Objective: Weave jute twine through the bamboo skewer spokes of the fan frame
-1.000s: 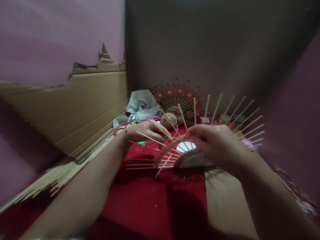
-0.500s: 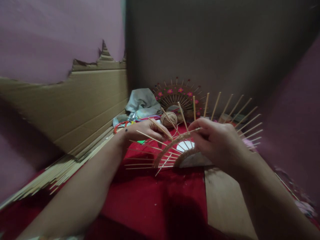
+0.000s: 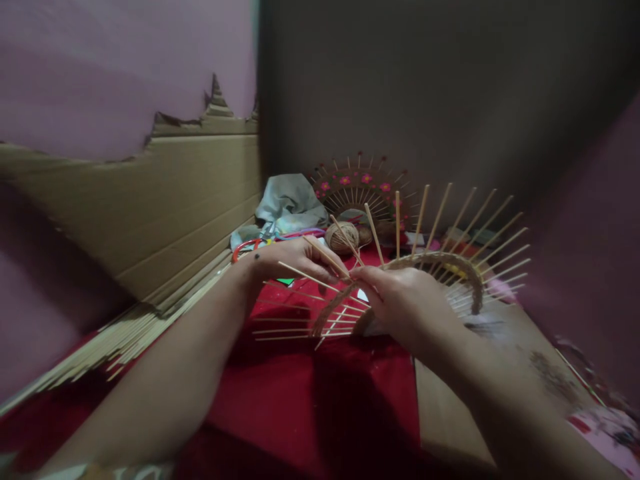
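Note:
A half-round frame of thin wooden sticks (image 3: 425,220) fans out before me, with a woven twine band (image 3: 463,261) arching across the sticks. My left hand (image 3: 315,260) is closed on the frame's upper left part, its fingers behind the sticks. Close beside it, my right hand (image 3: 400,293) pinches at the band, fingertips pressed together by the left fingers. Any twine end between those fingertips is too small to make out. The right hand hides much of the frame's middle. One short stick (image 3: 330,328) crosses the others at lower left.
Loose sticks (image 3: 130,333) lie in a bundle along a torn cardboard sheet (image 3: 210,173) at left. Behind the frame are a twine ball (image 3: 342,237), orange-handled scissors (image 3: 245,248), a grey cloth (image 3: 290,200) and a flowered fan (image 3: 355,180). Red cloth (image 3: 280,393) and a board (image 3: 450,407) lie below.
My right hand has moved left and down along the band, close to my left hand, uncovering the band's right side. The left hand stays on the frame. The view has shifted slightly.

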{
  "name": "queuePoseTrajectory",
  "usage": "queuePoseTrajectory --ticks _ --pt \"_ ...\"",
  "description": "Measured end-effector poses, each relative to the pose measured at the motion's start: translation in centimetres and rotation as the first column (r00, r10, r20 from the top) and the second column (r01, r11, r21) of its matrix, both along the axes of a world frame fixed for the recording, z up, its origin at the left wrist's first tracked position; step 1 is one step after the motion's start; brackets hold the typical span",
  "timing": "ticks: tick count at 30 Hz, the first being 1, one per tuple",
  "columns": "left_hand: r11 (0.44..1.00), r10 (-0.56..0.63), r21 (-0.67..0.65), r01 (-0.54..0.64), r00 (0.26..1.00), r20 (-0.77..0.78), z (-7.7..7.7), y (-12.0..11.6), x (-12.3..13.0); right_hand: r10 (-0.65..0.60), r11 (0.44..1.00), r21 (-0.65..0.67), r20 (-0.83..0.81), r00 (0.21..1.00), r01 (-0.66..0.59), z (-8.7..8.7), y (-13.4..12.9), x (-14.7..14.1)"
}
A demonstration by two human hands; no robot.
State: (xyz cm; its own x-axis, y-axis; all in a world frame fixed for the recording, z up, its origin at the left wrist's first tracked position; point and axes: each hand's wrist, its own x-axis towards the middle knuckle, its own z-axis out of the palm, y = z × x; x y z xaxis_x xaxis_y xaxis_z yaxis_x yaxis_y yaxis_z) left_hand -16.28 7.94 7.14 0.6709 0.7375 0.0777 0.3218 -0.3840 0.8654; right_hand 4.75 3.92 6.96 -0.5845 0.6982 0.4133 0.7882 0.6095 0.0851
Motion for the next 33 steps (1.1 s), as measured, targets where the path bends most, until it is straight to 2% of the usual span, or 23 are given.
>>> queuePoseTrajectory --ticks 5,8,14,18,21,25,33 --pt "0.999 -0.036 0.027 0.037 0.998 -0.05 0.3 0.0 -0.4 0.019 0.999 -0.026 -0.003 1.0 -0.019 0.0 -0.1 0.0" --pt "0.999 -0.018 0.035 0.02 0.998 -0.056 0.9 -0.4 -0.8 -0.001 1.0 -0.03 -0.017 1.0 0.001 0.1 -0.2 -0.1" --pt "0.986 0.157 0.059 -0.157 0.988 -0.006 2.0 -1.2 -2.7 -0.057 0.998 -0.019 -0.034 0.998 0.056 0.3 -0.3 -0.1" --pt "0.968 0.226 0.084 -0.236 0.967 0.118 2.1 -1.4 -4.4 -0.09 0.996 -0.023 -0.023 0.996 0.089 0.5 -0.3 -0.1" --pt "0.964 0.215 0.115 -0.239 0.958 0.189 2.2 -1.8 -5.1 -0.102 0.995 -0.019 -0.004 0.995 0.102 0.5 -0.3 -0.1" --pt "0.957 0.209 0.158 -0.243 0.956 0.205 2.4 -2.3 -5.3 -0.117 0.993 -0.015 -0.001 0.993 0.117 0.5 -0.4 -0.1" --pt "0.966 0.133 0.206 -0.156 0.984 0.121 2.8 -2.1 -6.4 -0.12 0.992 -0.054 -0.035 0.992 0.118 0.7 -0.2 -0.2"
